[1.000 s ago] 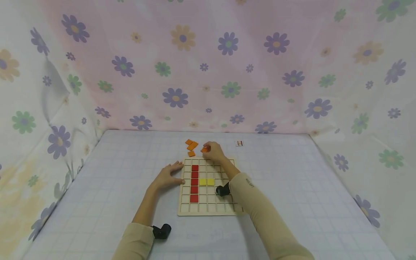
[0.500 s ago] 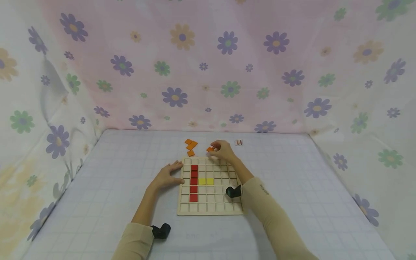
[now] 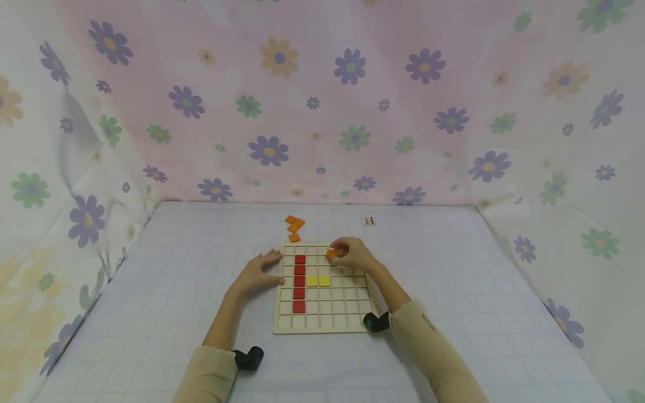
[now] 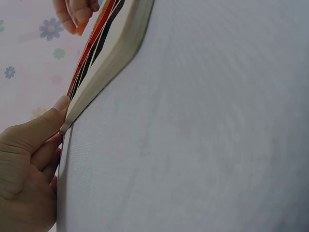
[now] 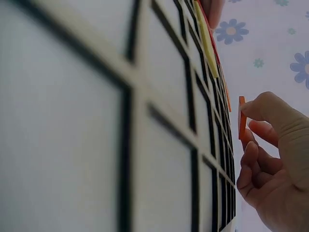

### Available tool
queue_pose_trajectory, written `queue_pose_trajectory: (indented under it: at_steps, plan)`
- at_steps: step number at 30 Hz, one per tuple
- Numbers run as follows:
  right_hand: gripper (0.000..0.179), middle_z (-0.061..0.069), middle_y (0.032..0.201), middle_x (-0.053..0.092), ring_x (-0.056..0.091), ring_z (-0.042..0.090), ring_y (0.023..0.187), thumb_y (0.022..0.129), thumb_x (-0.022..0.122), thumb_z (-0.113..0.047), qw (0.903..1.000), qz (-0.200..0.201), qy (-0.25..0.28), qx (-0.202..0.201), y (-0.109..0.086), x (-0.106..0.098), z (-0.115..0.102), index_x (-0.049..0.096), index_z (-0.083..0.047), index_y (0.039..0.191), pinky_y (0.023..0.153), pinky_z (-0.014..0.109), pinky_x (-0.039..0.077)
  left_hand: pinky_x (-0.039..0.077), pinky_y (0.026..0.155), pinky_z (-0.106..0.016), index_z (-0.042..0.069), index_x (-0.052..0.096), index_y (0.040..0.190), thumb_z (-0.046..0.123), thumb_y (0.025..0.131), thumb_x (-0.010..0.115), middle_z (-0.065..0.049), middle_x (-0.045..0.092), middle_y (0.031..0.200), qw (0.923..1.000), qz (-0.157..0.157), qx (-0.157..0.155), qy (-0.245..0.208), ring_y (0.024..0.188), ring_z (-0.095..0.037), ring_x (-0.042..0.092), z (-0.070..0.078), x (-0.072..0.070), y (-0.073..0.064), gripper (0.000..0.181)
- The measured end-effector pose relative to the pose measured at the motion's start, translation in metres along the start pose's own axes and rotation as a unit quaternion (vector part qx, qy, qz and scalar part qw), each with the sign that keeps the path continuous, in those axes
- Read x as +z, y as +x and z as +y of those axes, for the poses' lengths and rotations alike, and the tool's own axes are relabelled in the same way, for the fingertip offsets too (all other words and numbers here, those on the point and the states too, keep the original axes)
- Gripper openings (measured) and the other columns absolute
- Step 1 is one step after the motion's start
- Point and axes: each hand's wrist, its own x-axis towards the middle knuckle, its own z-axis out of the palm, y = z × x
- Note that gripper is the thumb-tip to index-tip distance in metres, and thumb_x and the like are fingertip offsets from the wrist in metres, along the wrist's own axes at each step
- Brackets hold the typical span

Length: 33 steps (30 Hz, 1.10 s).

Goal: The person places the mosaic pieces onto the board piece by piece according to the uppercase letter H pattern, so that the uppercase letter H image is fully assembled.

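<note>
A: Your right hand [image 3: 353, 254] pinched one orange tile [image 3: 331, 253] between thumb and fingertips, the other fingers curled beneath it. The right wrist view showed that tile [image 5: 241, 118] held on edge, just off the board's face and not yet seated in any cell.

B: And where over the board was it?

A: Over the upper rows of the wooden grid board [image 3: 322, 327], right of the red column [image 3: 299, 282] and above the yellow pair [image 3: 319, 281]. Which cell lay under it could not be told. Your left hand [image 3: 257, 274] lay spread and flat on the worktop [image 3: 151, 313], its fingertips against the board's left edge; the left wrist view showed the thumb [image 4: 58, 108] touching that edge.

B: So which step was that?

A: By my reading, the carrying-in step: the tile was picked up and hovering, placement not done. The next move would call for you to turn the tile flat, square its edges to the cell walls and lower it straight in, with your left hand bracing the board against sliding.

B: What else remained?

A: Loose orange tiles [image 3: 294, 226] lay on the worktop beyond the board's far edge, and a small striped card [image 3: 369, 220] lay apart to their right.
</note>
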Motion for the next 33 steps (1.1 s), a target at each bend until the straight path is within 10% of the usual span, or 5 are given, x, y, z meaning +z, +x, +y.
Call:
queue_pose_trajectory:
  at_steps: [15,33]
  plan:
    - [0.028,0.014,0.103,0.063,0.056,0.018,0.084,0.084,0.068,-0.009,0.9955,-0.080,-0.045,-0.023,-0.0110,-0.0051,0.0043,0.067,0.004,0.110,0.071,0.026,0.050,0.007,0.112,-0.061,0.004,0.049,0.136,0.022,0.072,0.080,-0.013,0.035,0.149,1.0000,0.002,0.000,-0.003,0.140,-0.046,0.012,0.0026,-0.0006,-0.0016,0.073]
    - [0.025,0.012,0.101,0.063,0.056,0.019,0.085,0.084,0.070,-0.011,0.9979,-0.049,-0.041,-0.014,-0.0098,-0.0021,0.0077,0.070,0.000,0.106,0.073,0.027,0.049,0.007,0.112,-0.061,0.005,0.050,0.136,0.022,0.072,0.079,-0.012,0.034,0.149,1.0000,0.003,-0.002,-0.006,0.140,-0.045,0.011,0.0023,0.0007,-0.0021,0.072]
